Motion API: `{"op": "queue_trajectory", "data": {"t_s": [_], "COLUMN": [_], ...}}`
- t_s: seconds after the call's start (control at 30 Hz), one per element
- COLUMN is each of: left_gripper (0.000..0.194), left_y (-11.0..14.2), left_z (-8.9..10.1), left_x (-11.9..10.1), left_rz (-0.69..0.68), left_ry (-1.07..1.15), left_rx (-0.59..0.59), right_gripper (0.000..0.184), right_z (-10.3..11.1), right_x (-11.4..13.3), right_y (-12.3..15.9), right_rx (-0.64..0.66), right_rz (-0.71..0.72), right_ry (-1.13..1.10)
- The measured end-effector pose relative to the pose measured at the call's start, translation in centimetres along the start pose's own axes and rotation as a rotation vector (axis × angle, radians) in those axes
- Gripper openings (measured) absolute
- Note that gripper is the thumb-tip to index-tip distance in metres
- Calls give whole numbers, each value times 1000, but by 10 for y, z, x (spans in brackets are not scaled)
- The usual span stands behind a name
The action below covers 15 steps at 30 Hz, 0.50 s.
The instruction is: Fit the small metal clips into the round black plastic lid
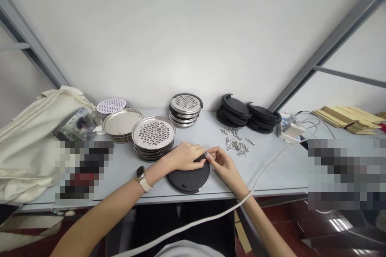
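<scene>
A black round disc with a thin shiny rim lies on the table near its front edge. My left hand, with a watch on the wrist, holds the disc from above, fingers closed over its far part. At the disc's right far edge, my right hand pinches a small metal snap hook. Whether the hook passes through the disc is hidden by my fingers. Several loose snap hooks lie in a pile beyond my right hand. Just left of the disc rises a stack of round metal graters.
Plain metal discs and a purple-patterned disc stand at the left. Graters in black holders are stacked at the back, black covers at back right. A white cable crosses over my right forearm. Yellow cards lie far right.
</scene>
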<state>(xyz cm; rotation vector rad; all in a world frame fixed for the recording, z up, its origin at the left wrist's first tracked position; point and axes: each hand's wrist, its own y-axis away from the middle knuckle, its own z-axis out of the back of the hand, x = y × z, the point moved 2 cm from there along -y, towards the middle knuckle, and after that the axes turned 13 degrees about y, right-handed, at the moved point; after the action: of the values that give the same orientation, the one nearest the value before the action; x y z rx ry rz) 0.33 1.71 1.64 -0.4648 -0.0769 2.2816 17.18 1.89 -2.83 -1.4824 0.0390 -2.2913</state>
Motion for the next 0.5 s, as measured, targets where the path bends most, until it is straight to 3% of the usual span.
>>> {"op": "queue_trajectory", "data": {"t_s": [0.5], "left_gripper": [18], "left_y": [0], "left_z": [-1], "left_x": [1], "left_rz": [-10], "left_ry": [-22], "left_rx": [-7], "right_gripper": [28], "right_z": [3], "right_x": [-1], "right_y": [1], "right_rx": [-20], "right_rz": [-35], "right_ry": [91]}}
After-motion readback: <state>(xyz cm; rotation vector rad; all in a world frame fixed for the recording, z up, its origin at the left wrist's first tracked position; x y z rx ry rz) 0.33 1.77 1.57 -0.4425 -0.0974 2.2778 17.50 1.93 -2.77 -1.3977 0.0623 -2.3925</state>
